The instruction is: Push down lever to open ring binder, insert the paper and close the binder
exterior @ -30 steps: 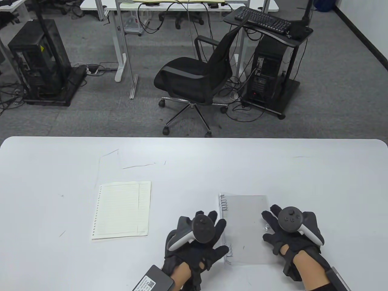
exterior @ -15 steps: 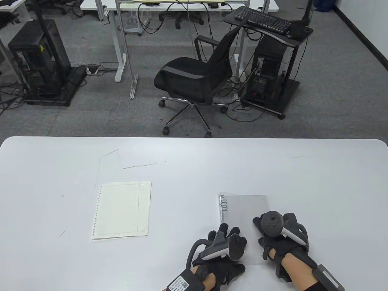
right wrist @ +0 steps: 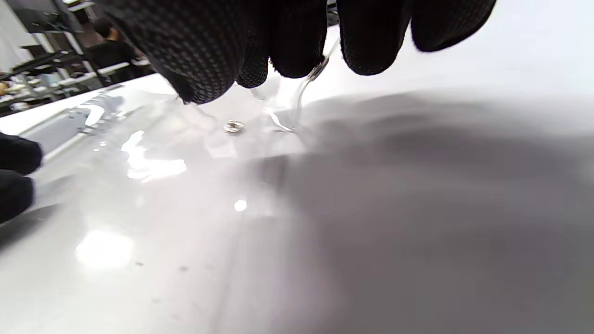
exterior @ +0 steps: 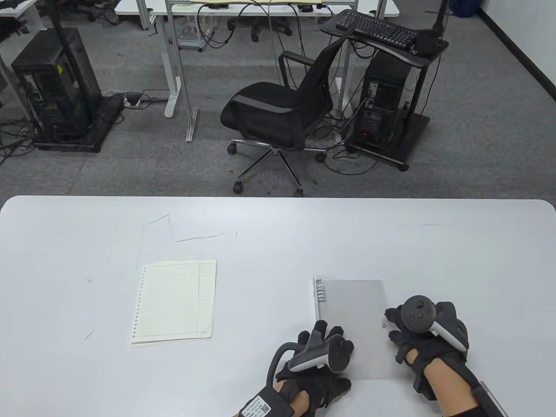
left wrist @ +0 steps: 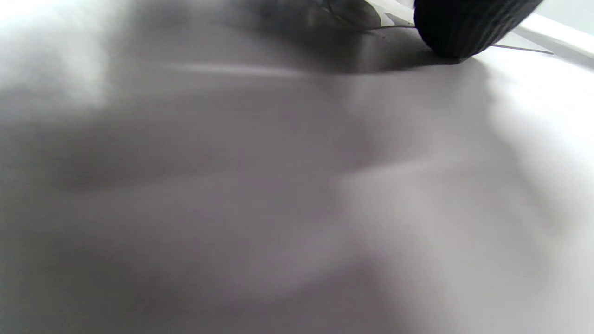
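Two gloved hands are parked on the clear ring binder [exterior: 352, 325], which is laid flat on the white table [exterior: 278, 234] toward the near right. The left hand [exterior: 319, 360] is set at its near-left edge, fingers hidden, so spread or curled can't be told. The right hand [exterior: 423, 334] is at the right edge, its fingers [right wrist: 371, 41] curled down by a clear tab; the lined paper [exterior: 176, 302] is left well apart.
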`<state>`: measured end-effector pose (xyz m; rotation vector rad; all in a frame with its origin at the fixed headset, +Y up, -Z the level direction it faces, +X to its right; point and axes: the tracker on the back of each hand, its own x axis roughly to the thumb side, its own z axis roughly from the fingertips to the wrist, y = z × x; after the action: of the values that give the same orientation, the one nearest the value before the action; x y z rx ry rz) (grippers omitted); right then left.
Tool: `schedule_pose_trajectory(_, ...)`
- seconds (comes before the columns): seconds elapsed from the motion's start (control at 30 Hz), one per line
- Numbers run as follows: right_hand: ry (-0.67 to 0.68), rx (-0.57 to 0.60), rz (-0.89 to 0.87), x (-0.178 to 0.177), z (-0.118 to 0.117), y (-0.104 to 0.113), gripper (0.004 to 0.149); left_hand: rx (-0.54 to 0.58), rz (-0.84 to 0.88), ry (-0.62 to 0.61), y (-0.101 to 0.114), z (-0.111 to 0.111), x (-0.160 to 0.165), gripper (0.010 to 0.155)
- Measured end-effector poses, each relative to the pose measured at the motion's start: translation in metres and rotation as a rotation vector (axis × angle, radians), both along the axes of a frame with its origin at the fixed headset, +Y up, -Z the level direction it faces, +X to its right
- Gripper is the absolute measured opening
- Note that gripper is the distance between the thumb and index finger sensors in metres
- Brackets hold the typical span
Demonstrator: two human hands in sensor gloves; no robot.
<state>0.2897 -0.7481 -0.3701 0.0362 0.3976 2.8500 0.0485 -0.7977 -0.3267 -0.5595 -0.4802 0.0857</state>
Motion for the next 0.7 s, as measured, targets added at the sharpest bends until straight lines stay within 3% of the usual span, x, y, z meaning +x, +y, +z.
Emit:
schedule_pose_trajectory(0.13,-0.038,-0.117,-0.043,0.013,0.001,-0.009,0.059,0.001,0.003,0.000,0.000,0.000,0.000,0.078)
schedule_pose_trajectory(0.27,-0.056,-0.125,-0.051,0.014,0.001,-0.009,0.055,0.013,0.018,0.004,0.001,0.000,-0.001,0.078)
schedule_pose_trajectory(0.47,-0.060,-0.158,-0.072,0.014,0.002,-0.009,0.055,0.160,0.051,0.031,0.015,0.003,-0.002,0.083)
schedule_pose_trajectory(0.57,-0.053,-0.166,-0.078,0.013,0.003,-0.008,0.055,0.252,0.064,0.035,0.023,0.004,-0.006,0.078)
schedule_pose_trajectory(0.7,-0.055,-0.174,-0.089,0.012,0.003,-0.009,0.055,0.211,0.285,0.176,0.030,-0.002,-0.023,0.074)
